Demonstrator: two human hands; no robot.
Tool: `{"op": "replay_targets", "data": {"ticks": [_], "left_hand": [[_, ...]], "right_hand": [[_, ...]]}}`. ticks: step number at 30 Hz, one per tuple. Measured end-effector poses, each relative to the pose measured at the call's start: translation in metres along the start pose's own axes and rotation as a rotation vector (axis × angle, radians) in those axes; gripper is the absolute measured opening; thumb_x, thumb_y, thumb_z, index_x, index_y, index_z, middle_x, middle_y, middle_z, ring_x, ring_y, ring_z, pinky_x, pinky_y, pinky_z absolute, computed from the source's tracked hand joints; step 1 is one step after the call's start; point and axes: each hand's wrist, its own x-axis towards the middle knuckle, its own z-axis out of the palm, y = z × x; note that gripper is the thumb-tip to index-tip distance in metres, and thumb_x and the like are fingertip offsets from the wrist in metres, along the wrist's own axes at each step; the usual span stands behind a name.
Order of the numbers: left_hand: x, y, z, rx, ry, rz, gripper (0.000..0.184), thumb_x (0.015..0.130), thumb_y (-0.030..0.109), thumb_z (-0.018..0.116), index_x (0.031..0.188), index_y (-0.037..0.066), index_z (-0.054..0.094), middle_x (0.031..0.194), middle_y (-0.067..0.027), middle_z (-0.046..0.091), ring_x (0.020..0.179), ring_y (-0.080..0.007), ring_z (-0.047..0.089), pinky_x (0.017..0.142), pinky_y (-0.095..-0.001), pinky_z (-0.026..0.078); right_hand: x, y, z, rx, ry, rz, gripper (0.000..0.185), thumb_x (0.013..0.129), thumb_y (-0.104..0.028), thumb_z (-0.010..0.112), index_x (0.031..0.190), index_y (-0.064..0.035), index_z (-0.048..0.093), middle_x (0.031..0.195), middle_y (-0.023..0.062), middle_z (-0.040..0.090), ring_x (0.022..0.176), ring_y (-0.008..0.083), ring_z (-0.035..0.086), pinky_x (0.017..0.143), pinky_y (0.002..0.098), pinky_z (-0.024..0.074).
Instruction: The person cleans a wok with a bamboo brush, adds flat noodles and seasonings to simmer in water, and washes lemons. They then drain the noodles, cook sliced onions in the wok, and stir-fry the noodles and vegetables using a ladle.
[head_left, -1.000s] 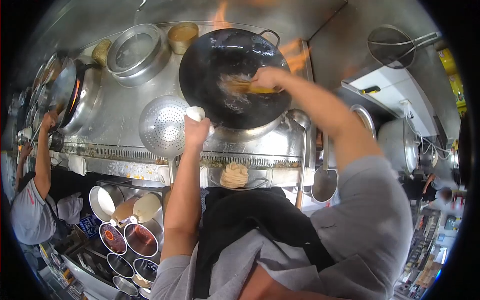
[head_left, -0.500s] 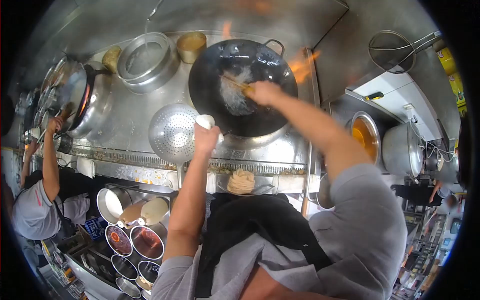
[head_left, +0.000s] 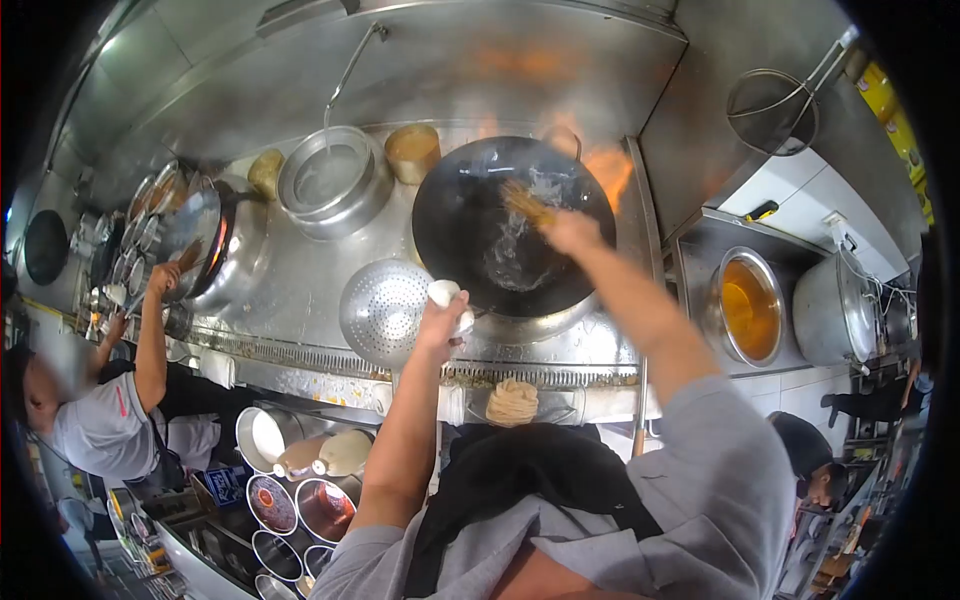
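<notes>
A large black wok (head_left: 447, 225) sits on the burner, with water and steam inside. My right hand (head_left: 575, 236) is closed around a bamboo wok brush (head_left: 527, 205), its bristles on the wok's inner surface. At the wok's near left rim, my left hand (head_left: 438, 328) grips a folded white cloth (head_left: 444, 293); whether a wok handle lies under the cloth is hidden. Just left of that hand, a perforated metal strainer (head_left: 383, 310) rests on the steel stove top.
Flames (head_left: 608, 177) rise behind the wok. A water pot (head_left: 335, 185) stands under a tap (head_left: 350, 75). Orange liquid fills a metal pot (head_left: 748, 310) at right. A co-worker (head_left: 105, 430) works at another wok on the left. Sauce containers (head_left: 272, 503) stand near my left elbow.
The camera view has shifted, so the stove appears lower and further right. My right hand has moved the brush toward the wok's far side. My left hand still grips the cloth.
</notes>
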Motion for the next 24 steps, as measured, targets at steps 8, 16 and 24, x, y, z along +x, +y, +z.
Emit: {"op": "replay_targets", "data": {"ticks": [8,16,24], "left_hand": [[0.018,-0.018,0.0,0.195,0.183,0.315,0.029,0.074,0.009,0.06,0.101,-0.001,0.06,0.084,-0.0079,0.064,0.07,-0.018,0.06,0.062,-0.0317,0.048],[-0.105,0.014,-0.01,0.296,0.274,0.329,0.032,0.074,0.005,0.057,0.105,0.0,0.058,0.086,-0.0061,0.06,0.072,-0.015,0.058,0.062,-0.0326,0.047],[-0.116,0.086,0.041,0.666,0.454,0.485,0.042,0.071,0.016,0.064,0.106,-0.006,0.058,0.09,-0.0172,0.067,0.085,-0.0256,0.065,0.076,-0.0376,0.05]], "right_hand": [[-0.077,-0.014,0.037,0.165,-0.196,-0.389,0.052,0.092,-0.048,0.052,0.136,-0.0202,0.052,0.128,0.0117,0.06,0.123,0.0333,0.052,0.101,0.0426,0.043],[-0.217,0.181,-0.047,0.714,-0.087,-0.314,0.045,0.094,-0.032,0.058,0.129,-0.0037,0.057,0.112,0.0161,0.068,0.102,0.0233,0.064,0.093,0.034,0.0463],[-0.267,0.242,0.002,1.191,0.079,0.188,0.042,0.095,-0.027,0.056,0.129,-0.0029,0.058,0.083,0.0031,0.063,0.056,0.0054,0.05,0.045,0.0235,0.0384]]}}
